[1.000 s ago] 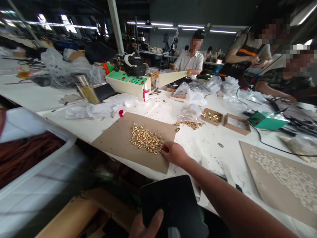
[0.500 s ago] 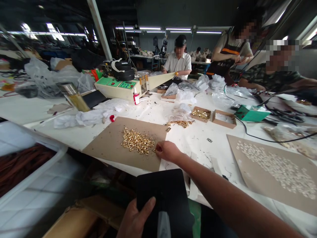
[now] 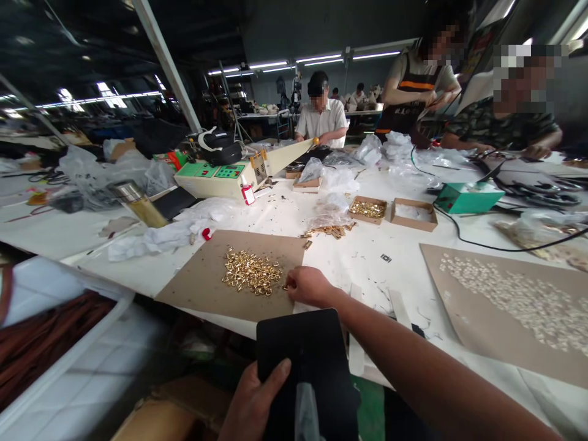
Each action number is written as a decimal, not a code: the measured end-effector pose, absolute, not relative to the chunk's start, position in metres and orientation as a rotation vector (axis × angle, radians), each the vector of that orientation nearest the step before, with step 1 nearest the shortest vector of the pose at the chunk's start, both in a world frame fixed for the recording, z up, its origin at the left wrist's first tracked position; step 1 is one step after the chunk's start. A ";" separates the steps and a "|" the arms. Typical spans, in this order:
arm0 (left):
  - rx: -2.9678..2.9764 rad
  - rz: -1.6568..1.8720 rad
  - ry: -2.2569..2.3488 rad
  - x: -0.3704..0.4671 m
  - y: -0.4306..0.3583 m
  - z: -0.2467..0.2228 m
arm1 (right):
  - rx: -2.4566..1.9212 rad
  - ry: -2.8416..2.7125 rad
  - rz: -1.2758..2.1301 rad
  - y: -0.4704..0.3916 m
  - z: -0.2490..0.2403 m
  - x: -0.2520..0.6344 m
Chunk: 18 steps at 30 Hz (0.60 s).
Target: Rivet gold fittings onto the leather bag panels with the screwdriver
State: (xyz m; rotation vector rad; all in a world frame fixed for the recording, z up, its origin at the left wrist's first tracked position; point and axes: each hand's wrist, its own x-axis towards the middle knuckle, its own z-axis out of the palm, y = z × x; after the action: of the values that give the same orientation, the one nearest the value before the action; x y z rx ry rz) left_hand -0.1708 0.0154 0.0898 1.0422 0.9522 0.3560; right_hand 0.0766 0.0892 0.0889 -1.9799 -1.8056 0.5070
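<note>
The left hand [image 3: 252, 398] is gripping a black, flat, round-cornered panel [image 3: 321, 343] at the near edge of the table. Its thumb is pressing on the upper face and pointing far and right; its other fingers are largely hidden at the panel's left side. A translucent pale strip [image 3: 305, 410] is lying along the panel's near part.

The right forearm [image 3: 395, 343] is extending from the near right corner toward the far left, passing beyond the panel. The right hand [image 3: 307, 286] is bending its fingers inward, thumb and forefinger closing together on a small gold-coloured metal piece [image 3: 285, 287]. This piece is sitting just right of a loose pile of gold-coloured metal links [image 3: 252, 272], which is resting on a brown flat sheet [image 3: 184, 285].

To the right, a second brown sheet [image 3: 441, 294] is bearing many small whitish pieces [image 3: 514, 300]. Farther away, an open brown cardboard box [image 3: 367, 209] is holding gold-coloured parts. At the far side, a person in a white shirt [image 3: 324, 119] is bending over the table [image 3: 257, 217].
</note>
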 end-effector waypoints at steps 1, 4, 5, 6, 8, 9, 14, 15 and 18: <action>1.044 0.355 0.958 -0.170 0.015 0.090 | -1.962 -1.793 0.510 0.088 0.089 0.079; 1.056 0.369 0.977 -0.168 0.017 0.094 | -1.917 -1.724 0.513 0.079 0.088 0.092; 1.066 0.380 0.974 -0.167 0.019 0.097 | -1.899 -1.701 0.512 0.074 0.089 0.098; 1.077 0.397 0.968 -0.166 0.023 0.100 | -1.882 -1.680 0.509 0.067 0.090 0.106; 1.088 0.412 0.957 -0.162 0.034 0.107 | -1.858 -1.640 0.497 0.047 0.093 0.124; 1.089 0.404 0.952 -0.158 0.041 0.111 | -1.856 -1.619 0.487 0.034 0.095 0.134; 1.099 0.324 0.829 -0.122 0.076 0.121 | -1.894 -1.660 0.411 -0.043 0.108 0.170; 1.105 0.318 0.793 -0.113 0.081 0.121 | -1.902 -1.722 0.390 -0.056 0.109 0.172; 1.121 0.296 0.704 -0.091 0.091 0.113 | -1.938 -1.943 0.336 -0.081 0.110 0.172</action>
State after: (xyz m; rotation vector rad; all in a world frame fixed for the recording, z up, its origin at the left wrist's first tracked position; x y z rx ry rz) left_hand -0.0909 0.0911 0.1125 1.1214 0.7037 0.2959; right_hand 0.1722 -0.0811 0.1101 -1.9383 -1.9432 0.3359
